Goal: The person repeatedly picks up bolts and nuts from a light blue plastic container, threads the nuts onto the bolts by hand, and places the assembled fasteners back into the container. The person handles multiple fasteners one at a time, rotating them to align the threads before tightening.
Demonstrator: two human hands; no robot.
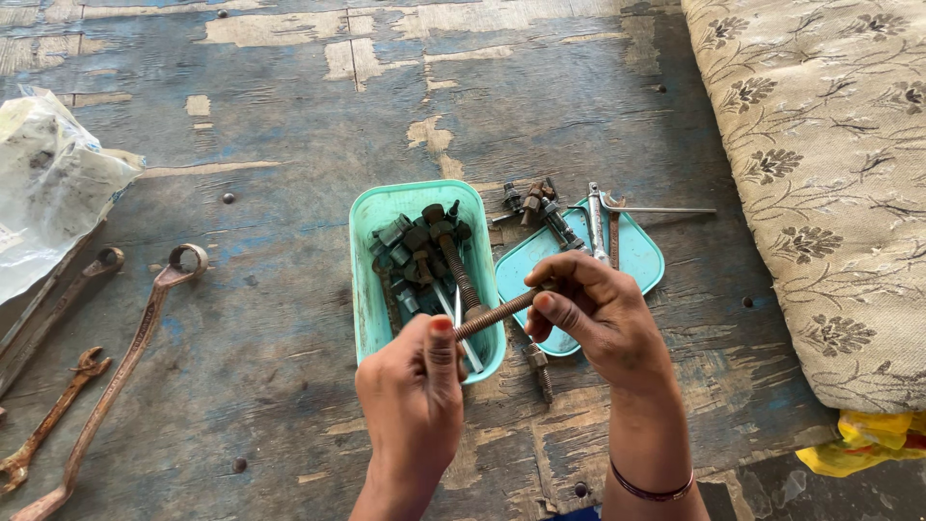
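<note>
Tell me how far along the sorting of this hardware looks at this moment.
Partway, it seems. Already set out: a few bolts and tools lie on the teal lid. In hand: the left hand and right hand each pinch one end of a rusty threaded bolt above the teal tub. Left: the tub holds a heap of nuts and bolts, and rusty wrenches lie untouched on the boards.

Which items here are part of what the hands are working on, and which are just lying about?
In use:
- left hand
- right hand
- rusty threaded bolt, held between both hands
- teal tub of bolts
- teal lid with loose parts

Lying about:
- rusty spanners
- plastic bag
- floral cushion
- yellow cloth
</note>
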